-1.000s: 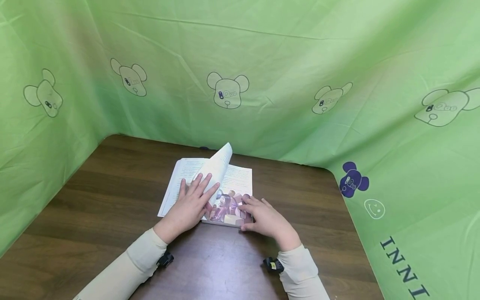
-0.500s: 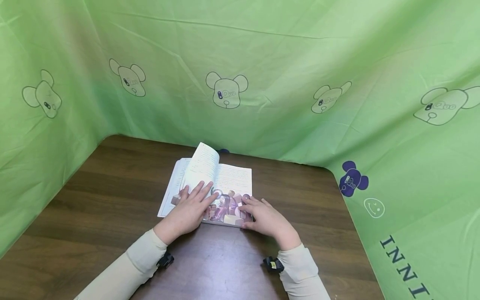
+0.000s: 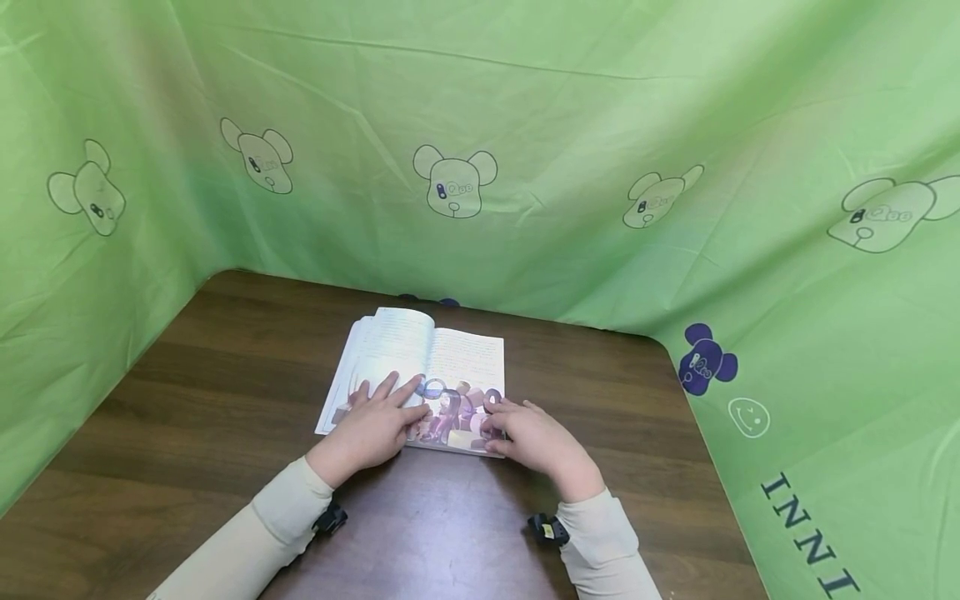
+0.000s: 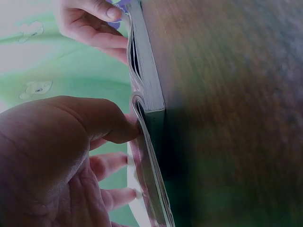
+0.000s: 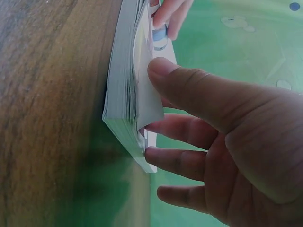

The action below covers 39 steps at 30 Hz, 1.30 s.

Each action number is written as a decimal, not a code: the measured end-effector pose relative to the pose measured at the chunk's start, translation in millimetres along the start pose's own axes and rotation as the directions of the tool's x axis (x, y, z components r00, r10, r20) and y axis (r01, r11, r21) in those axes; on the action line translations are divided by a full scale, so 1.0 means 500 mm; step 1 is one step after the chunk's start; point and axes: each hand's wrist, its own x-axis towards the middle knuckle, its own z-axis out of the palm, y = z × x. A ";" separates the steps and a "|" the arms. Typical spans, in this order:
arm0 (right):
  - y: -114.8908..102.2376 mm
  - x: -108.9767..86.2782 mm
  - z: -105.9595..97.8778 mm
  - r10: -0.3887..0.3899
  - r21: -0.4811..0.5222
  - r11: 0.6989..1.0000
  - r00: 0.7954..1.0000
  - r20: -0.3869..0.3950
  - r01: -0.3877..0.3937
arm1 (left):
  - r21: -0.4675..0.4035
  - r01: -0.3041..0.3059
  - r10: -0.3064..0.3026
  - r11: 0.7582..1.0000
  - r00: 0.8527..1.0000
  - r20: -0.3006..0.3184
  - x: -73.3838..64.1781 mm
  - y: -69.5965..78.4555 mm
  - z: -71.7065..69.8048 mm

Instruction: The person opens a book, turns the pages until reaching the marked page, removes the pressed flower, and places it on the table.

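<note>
the book (image 3: pixel 468 354) is smooth paper. the table (image 3: pixel 600 400) looks like shiny wood. the hanging sheet (image 3: pixel 540 108) is wrinkly cloth. the sleeves (image 3: pixel 225 533) are dull cloth.

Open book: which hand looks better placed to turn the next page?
Probably the right hand: it is at the near outer corner of the right page, where a leaf stands raised. The left hand lies spread over the left page.
</note>
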 end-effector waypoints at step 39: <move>-0.005 0.002 -0.006 -0.039 -0.149 0.989 0.975 -0.219 0.006 | -0.145 0.009 0.004 0.989 0.996 0.089 -0.005 0.024 -0.002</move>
